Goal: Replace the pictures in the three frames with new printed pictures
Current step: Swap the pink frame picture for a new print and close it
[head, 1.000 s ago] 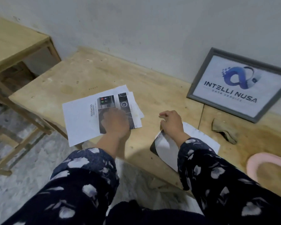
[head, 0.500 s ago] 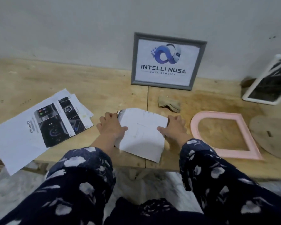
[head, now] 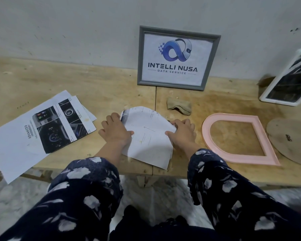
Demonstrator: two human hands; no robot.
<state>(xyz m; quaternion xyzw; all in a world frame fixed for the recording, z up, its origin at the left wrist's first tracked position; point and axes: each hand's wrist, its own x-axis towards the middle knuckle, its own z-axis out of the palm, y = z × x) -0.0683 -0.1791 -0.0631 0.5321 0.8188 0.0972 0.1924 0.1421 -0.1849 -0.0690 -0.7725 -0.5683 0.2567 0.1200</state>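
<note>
Paper cut to a rounded shape (head: 149, 136) lies face down at the near tabletop (head: 111, 94) edge, left of the empty pink frame (head: 240, 138), pinned by the left hand (head: 116, 132) and pinched by the right hand (head: 182, 132), so uneven pulling could crease it.
</note>
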